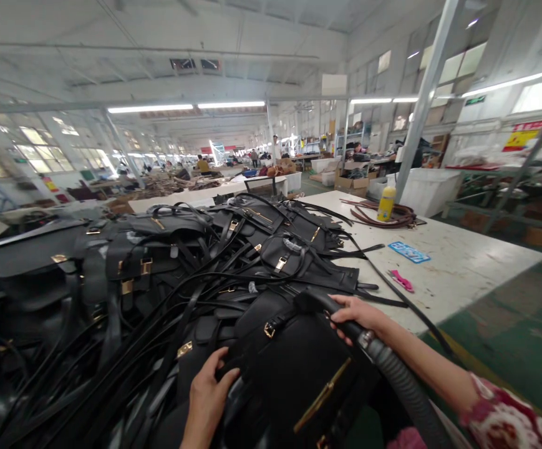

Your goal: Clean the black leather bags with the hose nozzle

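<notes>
A black leather-look bag point(294, 355) with a gold buckle and a gold zip lies tilted in front of me. My left hand point(209, 390) is closed on its left edge, thumb on top, other fingers partly hidden. My right hand point(357, 313) is wrapped around the black handle of a vacuum-type hose point(404, 380). The hose's dark nozzle point(315, 302) rests at or just above the bag's upper part; contact is unclear. Beyond and to the left lies a large heap of similar black bags point(135, 249) with loose straps and gold fittings.
On the white table point(467, 255) at right are pink thread snips point(401, 280), a blue-edged card point(409, 252), a yellow bottle point(386, 202) and coiled brown straps point(401, 218). Straps trail over the tabletop. A metal post point(423, 106) rises behind; people work far back.
</notes>
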`<state>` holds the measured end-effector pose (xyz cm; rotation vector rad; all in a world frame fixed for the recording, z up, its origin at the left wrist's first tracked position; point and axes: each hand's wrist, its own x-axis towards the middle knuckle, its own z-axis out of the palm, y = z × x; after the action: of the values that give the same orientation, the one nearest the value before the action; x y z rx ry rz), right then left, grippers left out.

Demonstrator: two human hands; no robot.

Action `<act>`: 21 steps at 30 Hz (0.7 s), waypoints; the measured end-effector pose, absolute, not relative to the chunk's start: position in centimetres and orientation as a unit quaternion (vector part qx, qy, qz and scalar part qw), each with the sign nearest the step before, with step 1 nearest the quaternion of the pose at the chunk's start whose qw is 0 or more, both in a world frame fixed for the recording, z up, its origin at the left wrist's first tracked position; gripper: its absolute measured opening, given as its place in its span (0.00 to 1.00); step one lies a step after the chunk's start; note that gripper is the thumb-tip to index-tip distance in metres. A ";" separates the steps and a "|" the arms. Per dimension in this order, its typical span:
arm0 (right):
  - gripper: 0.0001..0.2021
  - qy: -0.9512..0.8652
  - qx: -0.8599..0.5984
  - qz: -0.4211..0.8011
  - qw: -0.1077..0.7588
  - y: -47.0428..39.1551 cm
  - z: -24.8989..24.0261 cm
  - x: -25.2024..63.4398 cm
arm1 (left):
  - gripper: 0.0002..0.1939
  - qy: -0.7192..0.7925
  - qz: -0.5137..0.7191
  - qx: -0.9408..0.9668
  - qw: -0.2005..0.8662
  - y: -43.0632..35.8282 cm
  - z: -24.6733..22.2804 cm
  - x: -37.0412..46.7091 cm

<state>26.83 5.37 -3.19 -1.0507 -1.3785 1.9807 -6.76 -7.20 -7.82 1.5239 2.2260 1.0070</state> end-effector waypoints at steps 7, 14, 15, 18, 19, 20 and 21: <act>0.29 -0.530 -0.383 0.742 0.149 7.5 -0.4 29.7 | 0.25 0.770 0.328 0.522 0.168 -7.3 -8.4 -7.1; 0.36 -0.564 -0.423 0.662 0.254 6.9 -1.9 25.8 | 0.16 0.752 0.352 0.518 0.204 -7.2 -7.0 -6.3; 0.38 -0.569 -0.428 0.644 0.281 6.7 -1.8 25.0 | 0.13 0.730 0.369 0.523 0.239 -7.3 -6.2 -6.2; 0.40 -0.578 -0.433 0.603 0.338 5.6 -0.2 24.4 | 0.10 0.649 0.450 0.513 0.337 -7.6 -2.9 -6.4; 0.40 -0.583 -0.430 0.595 0.348 5.0 0.7 24.7 | 0.10 0.632 0.490 0.491 0.345 -7.7 -1.8 -6.8; 0.40 -0.587 -0.426 0.588 0.357 4.4 1.7 25.2 | 0.12 0.624 0.537 0.457 0.336 -7.7 -0.8 -7.5; 0.39 -0.592 -0.421 0.582 0.364 3.7 2.7 25.7 | 0.13 0.618 0.587 0.415 0.318 -7.5 -0.1 -8.3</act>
<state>25.73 3.67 2.70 -1.0840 -1.5238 1.4986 -8.30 -7.53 -0.08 1.0924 1.6273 1.5434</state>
